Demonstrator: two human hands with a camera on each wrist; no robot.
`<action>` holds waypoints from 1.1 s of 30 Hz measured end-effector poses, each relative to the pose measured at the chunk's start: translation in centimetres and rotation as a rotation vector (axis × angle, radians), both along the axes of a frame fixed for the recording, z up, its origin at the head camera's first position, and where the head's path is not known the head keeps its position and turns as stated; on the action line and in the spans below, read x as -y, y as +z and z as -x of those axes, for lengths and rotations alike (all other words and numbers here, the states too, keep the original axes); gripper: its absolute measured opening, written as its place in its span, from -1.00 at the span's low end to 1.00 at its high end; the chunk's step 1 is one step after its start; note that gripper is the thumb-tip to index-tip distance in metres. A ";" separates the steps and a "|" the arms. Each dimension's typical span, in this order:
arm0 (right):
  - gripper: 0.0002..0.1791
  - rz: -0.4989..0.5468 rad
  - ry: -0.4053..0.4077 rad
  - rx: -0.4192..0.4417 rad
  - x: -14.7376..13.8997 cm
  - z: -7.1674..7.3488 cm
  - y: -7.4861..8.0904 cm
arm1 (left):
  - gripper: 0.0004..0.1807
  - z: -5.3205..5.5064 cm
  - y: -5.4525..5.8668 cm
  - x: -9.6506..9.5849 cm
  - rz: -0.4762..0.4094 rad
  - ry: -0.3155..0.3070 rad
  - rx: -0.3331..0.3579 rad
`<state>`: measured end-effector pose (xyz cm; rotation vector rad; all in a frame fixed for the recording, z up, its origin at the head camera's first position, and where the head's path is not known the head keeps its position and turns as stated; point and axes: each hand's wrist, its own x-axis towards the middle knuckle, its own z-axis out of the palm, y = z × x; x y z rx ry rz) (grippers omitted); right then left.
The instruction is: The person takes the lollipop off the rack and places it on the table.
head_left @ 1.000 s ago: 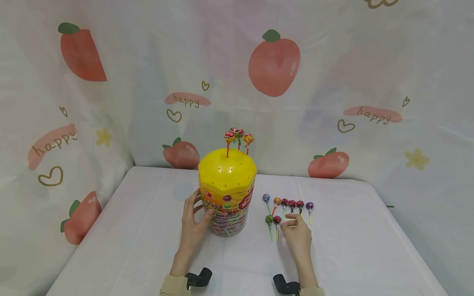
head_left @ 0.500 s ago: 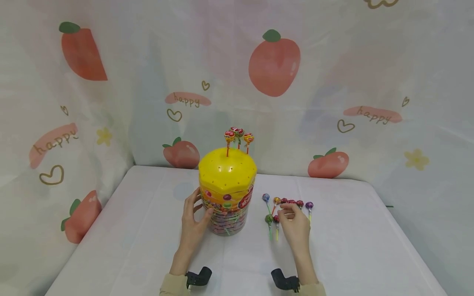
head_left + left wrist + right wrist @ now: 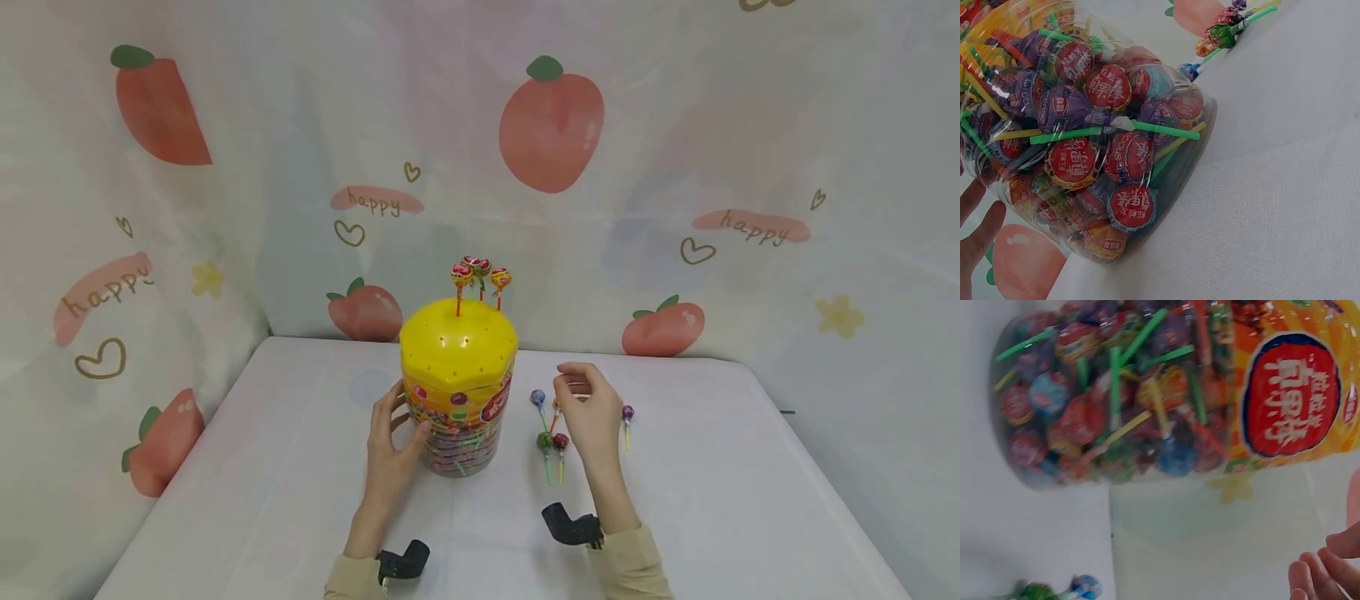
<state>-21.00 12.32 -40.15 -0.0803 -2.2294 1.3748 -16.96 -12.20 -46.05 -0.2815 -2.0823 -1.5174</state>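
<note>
1. Landmark is the lollipop jar [image 3: 459, 417]: clear plastic, packed with wrapped candy, standing upright on the table [image 3: 712, 500] toward its back edge.
2. Left hand [image 3: 392, 454] has its grip around the jar's left side, thumb nearer the front. My guess: it's there so the jar doesn't slide or turn.
3. The jar's yellow lid [image 3: 457, 342] is dotted with little holes, and what looks like four standing lollipops [image 3: 461, 275] poke up at its back, candy on top. Pretty sure the holes keep them up.
4. Right hand [image 3: 592, 412] hovers right of the jar, not touching it. Grip looks released: fingers loosely bent, nothing showing between the tips.
5. Also right of the jar, lying loose: a blue lollipop [image 3: 537, 397], an orange lollipop [image 3: 555, 422] partly behind that hand, a green lollipop [image 3: 544, 442] beside a red lollipop [image 3: 561, 442], and a purple lollipop [image 3: 627, 412] farthest out. Can't tell what else the hand covers. Sticks point toward the person, probably for easy grabbing.
6. Room-wise: broad stretch of table left of the jar. Behind it, the table edge and printed backdrop [image 3: 450, 100] make the tight side.
</note>
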 end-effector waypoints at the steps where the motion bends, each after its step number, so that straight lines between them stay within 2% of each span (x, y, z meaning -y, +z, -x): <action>1: -0.82 0.016 0.010 -0.007 0.1 0.2 0.4 | -0.24 0.0 0.0 -0.1 -0.002 0.000 0.002; 11: -0.77 0.168 0.132 -0.056 2.3 1.5 4.4 | -0.25 0.1 0.0 0.0 -0.009 0.002 0.012; 17: -0.75 0.194 0.209 -0.090 3.6 2.5 6.3 | -0.25 0.1 -0.1 0.0 -0.004 0.002 0.009; 25: -0.72 0.243 0.262 -0.086 4.7 3.8 7.7 | -0.25 0.1 -0.1 0.0 -0.005 0.001 -0.004; 33: -0.68 0.281 0.291 -0.075 5.4 5.4 8.0 | -0.26 0.1 -0.1 0.0 -0.010 -0.002 -0.007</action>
